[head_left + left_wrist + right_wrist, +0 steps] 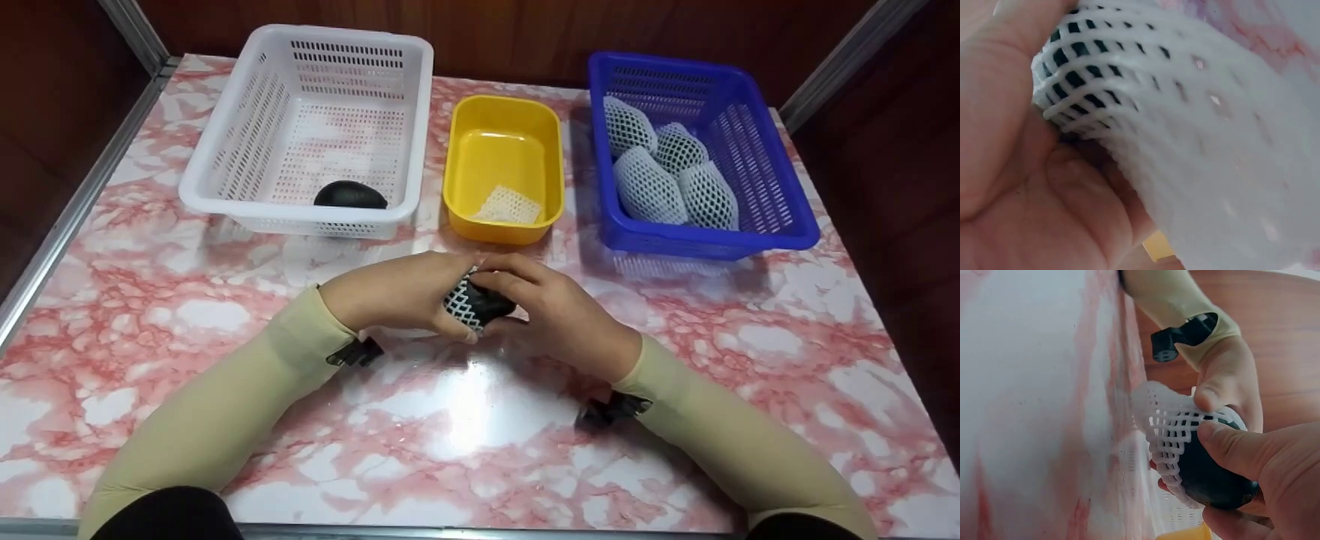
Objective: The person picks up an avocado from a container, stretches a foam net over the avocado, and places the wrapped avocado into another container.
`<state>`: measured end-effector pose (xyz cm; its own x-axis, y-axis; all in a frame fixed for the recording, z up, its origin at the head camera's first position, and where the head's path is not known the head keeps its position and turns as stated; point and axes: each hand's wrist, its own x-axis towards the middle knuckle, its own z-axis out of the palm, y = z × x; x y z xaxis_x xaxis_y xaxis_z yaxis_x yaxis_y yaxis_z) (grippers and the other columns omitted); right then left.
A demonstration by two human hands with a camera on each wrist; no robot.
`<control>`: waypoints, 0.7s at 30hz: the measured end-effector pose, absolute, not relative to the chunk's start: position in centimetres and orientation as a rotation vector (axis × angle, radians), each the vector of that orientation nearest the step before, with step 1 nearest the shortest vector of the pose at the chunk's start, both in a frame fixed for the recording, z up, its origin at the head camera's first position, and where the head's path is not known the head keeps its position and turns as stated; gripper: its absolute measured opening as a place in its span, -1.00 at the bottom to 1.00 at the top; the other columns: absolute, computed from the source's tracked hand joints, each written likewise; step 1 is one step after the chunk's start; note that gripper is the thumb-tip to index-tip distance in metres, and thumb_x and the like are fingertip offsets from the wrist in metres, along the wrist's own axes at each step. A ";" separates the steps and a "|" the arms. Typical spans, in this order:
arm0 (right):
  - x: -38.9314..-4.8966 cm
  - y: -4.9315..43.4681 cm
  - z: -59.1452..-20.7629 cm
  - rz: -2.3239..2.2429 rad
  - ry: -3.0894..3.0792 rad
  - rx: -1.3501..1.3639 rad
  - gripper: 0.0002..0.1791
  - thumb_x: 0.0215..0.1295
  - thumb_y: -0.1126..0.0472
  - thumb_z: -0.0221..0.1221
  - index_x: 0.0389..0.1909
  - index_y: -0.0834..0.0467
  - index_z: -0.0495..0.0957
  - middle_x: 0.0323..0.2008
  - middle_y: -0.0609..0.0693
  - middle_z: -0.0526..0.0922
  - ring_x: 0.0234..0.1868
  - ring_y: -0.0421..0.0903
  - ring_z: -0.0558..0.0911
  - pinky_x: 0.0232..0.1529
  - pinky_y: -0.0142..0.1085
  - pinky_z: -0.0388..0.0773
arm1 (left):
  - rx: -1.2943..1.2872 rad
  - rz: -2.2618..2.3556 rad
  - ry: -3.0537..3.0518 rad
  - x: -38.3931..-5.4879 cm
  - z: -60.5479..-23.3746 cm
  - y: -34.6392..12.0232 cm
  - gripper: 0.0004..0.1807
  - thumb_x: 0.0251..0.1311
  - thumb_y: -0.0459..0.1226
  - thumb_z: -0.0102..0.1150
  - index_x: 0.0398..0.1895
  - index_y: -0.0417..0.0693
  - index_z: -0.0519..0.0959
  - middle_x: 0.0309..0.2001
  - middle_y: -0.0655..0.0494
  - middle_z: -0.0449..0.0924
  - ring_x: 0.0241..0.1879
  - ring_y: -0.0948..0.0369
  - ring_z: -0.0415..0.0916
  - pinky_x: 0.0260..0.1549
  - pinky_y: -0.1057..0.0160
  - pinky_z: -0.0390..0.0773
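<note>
In the head view, a dark, smooth avocado (493,306) is held between both hands just above the middle of the table, partly inside a white foam net sleeve (460,303). My left hand (409,294) grips the netted side, thumb on the near edge. From the right, my right hand (559,311) holds the bare end, its fingers over the top and thumb below. The right wrist view shows the net (1165,430) covering one side of the avocado (1210,475), its loose tail hanging free. Close up in the left wrist view, the net (1196,129) hides most of the fruit.
A white basket (307,212) at back left holds another dark avocado (350,195). The yellow bin (504,232) in the middle contains flat foam netting (510,206). Several netted fruits (649,187) lie in the blue basket (705,244) at back right.
</note>
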<state>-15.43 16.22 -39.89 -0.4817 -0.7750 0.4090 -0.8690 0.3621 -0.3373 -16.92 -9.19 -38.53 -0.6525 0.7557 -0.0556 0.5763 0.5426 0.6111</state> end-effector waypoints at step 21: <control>-17.0 18.2 -37.5 0.982 -2.392 1.324 -0.40 0.27 0.32 0.52 0.35 0.25 0.66 0.33 0.20 0.73 0.33 0.12 0.75 0.25 -0.29 0.72 | 0.977 0.996 2.453 -17.7 -37.1 -10.8 0.19 0.02 -0.16 0.77 0.71 0.19 0.24 0.49 0.15 0.55 0.39 0.11 0.57 0.49 -0.01 0.51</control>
<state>-17.04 18.15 -37.49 -0.5624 -0.6612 0.4965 -0.8193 0.3650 -0.4421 -17.67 -10.75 -37.13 -0.7155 0.6977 -0.0349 0.4759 0.5234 0.7068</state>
